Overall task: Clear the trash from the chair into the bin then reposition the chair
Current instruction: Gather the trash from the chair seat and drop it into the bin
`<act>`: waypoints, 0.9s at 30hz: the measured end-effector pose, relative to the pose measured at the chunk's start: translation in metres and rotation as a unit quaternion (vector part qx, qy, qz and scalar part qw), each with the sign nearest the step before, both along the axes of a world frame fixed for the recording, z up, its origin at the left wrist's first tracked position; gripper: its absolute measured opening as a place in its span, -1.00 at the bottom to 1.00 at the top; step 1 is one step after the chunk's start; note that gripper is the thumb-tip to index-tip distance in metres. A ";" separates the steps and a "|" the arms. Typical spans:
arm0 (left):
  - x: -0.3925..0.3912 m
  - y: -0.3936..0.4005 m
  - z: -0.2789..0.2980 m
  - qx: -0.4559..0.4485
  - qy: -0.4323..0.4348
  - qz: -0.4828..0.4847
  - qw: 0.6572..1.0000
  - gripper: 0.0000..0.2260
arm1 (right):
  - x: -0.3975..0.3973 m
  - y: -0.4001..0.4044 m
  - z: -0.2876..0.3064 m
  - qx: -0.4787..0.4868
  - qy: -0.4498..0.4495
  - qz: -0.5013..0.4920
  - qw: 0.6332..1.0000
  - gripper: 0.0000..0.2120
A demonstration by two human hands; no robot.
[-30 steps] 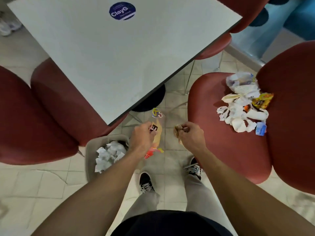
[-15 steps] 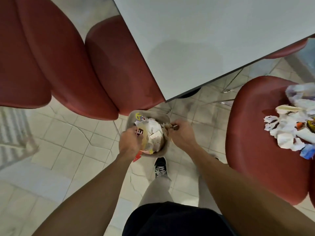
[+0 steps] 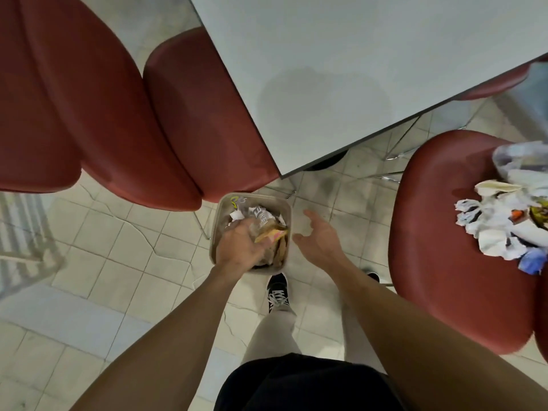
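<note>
Down over the bin [image 3: 221, 229], the left hand [image 3: 240, 247] reaches in, fingers on a yellow wrapper [image 3: 271, 235]; whether it grips is unclear. At 3 o'clock, the right hand [image 3: 318, 241] is spread wide, empty. More trash [image 3: 498, 229] lies on the chair [image 3: 444, 247].

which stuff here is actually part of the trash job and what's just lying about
Part of the job:
bin
wrappers in the bin
trash pile
chair holding it
left hand, over the bin
right hand, open, empty

Just there:
white table
two other red chairs
</note>
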State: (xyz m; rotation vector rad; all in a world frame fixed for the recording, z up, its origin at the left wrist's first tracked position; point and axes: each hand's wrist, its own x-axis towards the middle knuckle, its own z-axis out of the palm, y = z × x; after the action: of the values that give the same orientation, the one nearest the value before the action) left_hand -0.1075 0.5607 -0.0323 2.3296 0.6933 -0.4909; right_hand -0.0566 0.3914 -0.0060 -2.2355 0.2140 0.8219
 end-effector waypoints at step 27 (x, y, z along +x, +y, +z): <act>0.156 -0.451 -0.018 -0.031 -0.009 -0.424 0.905 -0.51 | 0.035 -0.461 -0.024 -0.073 0.014 -0.345 0.936 -0.44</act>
State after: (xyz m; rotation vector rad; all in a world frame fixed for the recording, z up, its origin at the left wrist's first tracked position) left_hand 0.0483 0.1100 -0.0502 2.4781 -0.3992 -0.8397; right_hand -0.0219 -0.0699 -0.0303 -2.0533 1.0330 0.4564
